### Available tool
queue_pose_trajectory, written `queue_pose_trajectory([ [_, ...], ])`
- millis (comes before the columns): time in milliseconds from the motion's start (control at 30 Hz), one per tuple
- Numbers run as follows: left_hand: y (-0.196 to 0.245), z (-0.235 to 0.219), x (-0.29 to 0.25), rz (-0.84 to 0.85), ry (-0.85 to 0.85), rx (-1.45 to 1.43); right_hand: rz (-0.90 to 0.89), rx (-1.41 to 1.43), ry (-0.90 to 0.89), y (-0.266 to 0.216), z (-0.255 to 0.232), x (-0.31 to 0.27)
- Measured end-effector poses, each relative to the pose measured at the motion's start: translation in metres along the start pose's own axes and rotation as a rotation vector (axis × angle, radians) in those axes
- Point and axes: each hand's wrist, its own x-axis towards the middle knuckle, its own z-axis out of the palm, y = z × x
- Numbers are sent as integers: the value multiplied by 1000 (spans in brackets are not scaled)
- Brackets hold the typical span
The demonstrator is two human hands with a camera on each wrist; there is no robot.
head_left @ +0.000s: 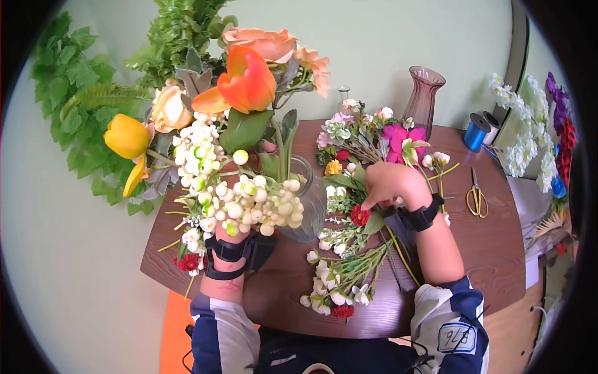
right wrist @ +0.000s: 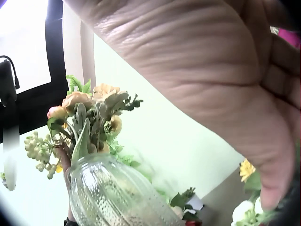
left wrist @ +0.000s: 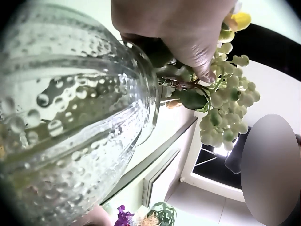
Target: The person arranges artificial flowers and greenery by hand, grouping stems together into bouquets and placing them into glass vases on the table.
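My left hand [left wrist: 176,28] grips the stems of a mixed bouquet [left wrist: 235,94] just above the mouth of a clear ribbed glass vase [head_left: 305,221]. In the head view the blooms mostly cover that hand: an orange tulip [head_left: 246,81], a yellow tulip [head_left: 126,136], peach roses and white berry sprigs [head_left: 249,202]. Over the flowers lying on the table is my right hand [head_left: 398,184], fingers bent down among them and thumb beside a red flower [head_left: 360,215]. Leaves and the hand itself hide its fingertips; I cannot tell whether they pinch a stem.
White flower sprigs [head_left: 327,280] lie near the front edge of the brown table [head_left: 293,299]. A purple glass vase [head_left: 425,93] stands at the back, near a blue spool [head_left: 476,132]. Gold-handled scissors [head_left: 477,201] lie at right. More sprigs are at left, under the bouquet.
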Motion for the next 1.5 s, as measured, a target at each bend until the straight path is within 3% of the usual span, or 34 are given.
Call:
queue_pose_trajectory([
  [33,16,6,0,-1,151,-260,32,-27,6,-2,7,6],
  [67,14,7,1,-4,153,-263,33,-30,4,-3,10,9],
  [133,7,9,1,220,217,95,-147,-144,68,-4,15,18],
  [167,2,9,2,181,156,152,-383,-81,225,2,23,28],
  [233,0,8,4,135,93,210,-475,62,268,3,33,45],
  [267,8,7,5,234,144,433,-562,210,312,1,37,50],
  [333,26,4,7,433,235,878,-583,226,269,4,45,58],
  [367,29,2,6,535,276,1101,-448,31,282,7,49,63],
  [400,27,2,4,530,269,1103,-311,-163,293,10,53,67],
  [467,22,2,0,490,185,689,-104,-144,346,2,43,49],
  [500,16,3,-3,485,185,689,-77,-186,281,-2,35,36],
  [600,-3,4,-13,108,-160,351,8,-273,176,-8,33,30],
  [633,5,1,-12,67,-205,78,8,-355,193,-9,36,33],
  [667,1,3,-13,69,-198,80,9,-437,212,-9,40,38],
  [733,-7,7,-13,356,-23,414,10,-459,263,-8,43,45],
  [867,2,7,-6,277,-149,196,-96,-483,225,-10,31,35],
  [900,49,-17,-11,363,-71,732,-208,-376,342,-7,27,31],
  [933,48,-17,-9,366,-58,741,-320,-266,458,-4,23,27],
  [1000,41,-13,-4,622,153,794,-496,50,585,-3,6,11],
  [1033,45,-18,-9,451,-24,706,-531,112,700,-8,-3,-3],
  [1133,58,-23,-9,352,-53,671,-559,237,1030,-15,-19,-39],
  [1167,57,-22,-10,351,-52,670,-679,374,1187,-8,-19,-33],
  [1267,51,-19,-12,293,-38,584,-618,492,1492,-14,-25,-58],
  [1367,52,-18,-14,321,-41,703,-711,713,1642,-3,-24,-55],
  [1467,69,-22,-11,330,-41,695,-839,923,1766,-6,-21,-59],
  [1500,78,-24,-10,280,-45,570,-805,977,1795,-10,-16,-63],
])
